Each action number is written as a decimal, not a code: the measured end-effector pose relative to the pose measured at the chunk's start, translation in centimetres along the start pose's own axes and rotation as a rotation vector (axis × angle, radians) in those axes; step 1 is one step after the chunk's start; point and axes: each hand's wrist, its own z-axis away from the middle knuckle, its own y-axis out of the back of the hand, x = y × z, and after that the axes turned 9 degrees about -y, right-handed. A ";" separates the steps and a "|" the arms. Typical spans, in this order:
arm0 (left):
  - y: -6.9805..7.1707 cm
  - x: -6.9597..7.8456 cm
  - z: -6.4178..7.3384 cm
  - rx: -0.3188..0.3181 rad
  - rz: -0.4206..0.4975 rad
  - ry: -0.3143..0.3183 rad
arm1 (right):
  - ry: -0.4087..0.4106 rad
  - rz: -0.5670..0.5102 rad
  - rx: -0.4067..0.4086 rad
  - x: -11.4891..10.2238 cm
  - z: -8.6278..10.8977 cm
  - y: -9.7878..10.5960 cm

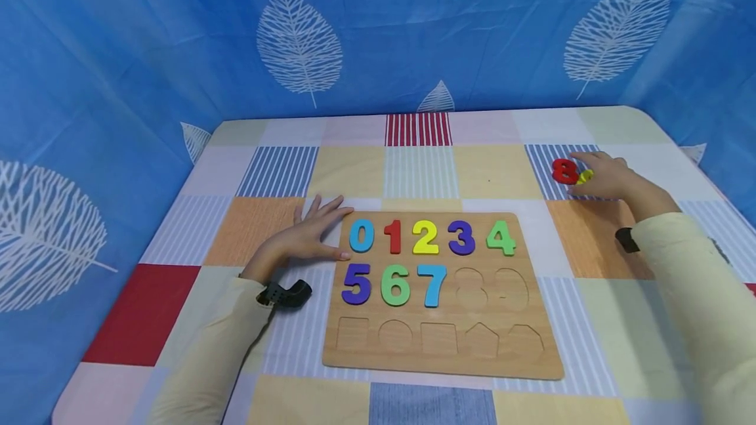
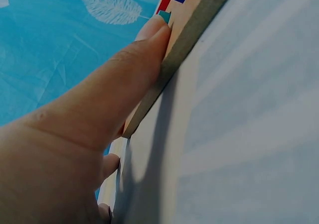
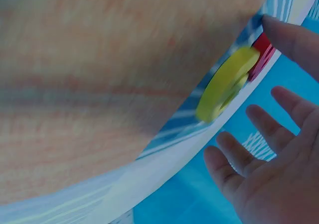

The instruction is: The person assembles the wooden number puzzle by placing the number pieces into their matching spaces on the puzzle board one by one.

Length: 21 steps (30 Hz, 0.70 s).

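My left hand [image 1: 307, 238] rests at the left edge of a wooden number board [image 1: 407, 367], fingers spread and thumb touching its rim. The left wrist view shows the thumb [image 2: 114, 79] lying on the board beside a blue-green piece. On the far right of the table, my right hand [image 1: 614, 179] reaches over a red number 8 [image 1: 565, 172] and a yellow piece [image 1: 585, 177], partly hidden by the hand. In the right wrist view its fingers are extended and apart, close around the rounded yellow piece [image 3: 218, 92], with the red 8 [image 3: 261, 59] just behind.
Colored numbers 0 to 7 sit in the board's upper two rows, such as the light blue 7 [image 1: 432, 285]. Outlined recesses, including the 8-shaped recess [image 1: 471, 288], show lower down. A patchwork cloth [image 1: 425, 172] covers the table; a blue leaf-print curtain [image 1: 378, 31] hangs behind.
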 end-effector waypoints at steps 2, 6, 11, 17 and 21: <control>0.0 -0.1 0.1 -0.002 -0.002 0.006 | -0.007 -0.016 -0.014 0.6 -0.4 0.1; -0.2 -0.4 0.3 -0.006 -0.005 0.012 | -0.015 -0.048 -0.033 1.0 -0.9 0.1; -0.3 -0.4 0.2 -0.001 0.000 0.002 | -0.028 -0.087 -0.068 0.9 -1.2 0.2; -0.1 -0.1 0.1 0.002 0.007 -0.001 | -0.045 -0.101 -0.105 0.9 -1.7 0.4; 0.0 0.0 -0.1 0.003 0.009 0.000 | -0.056 -0.124 -0.135 0.9 -1.8 0.4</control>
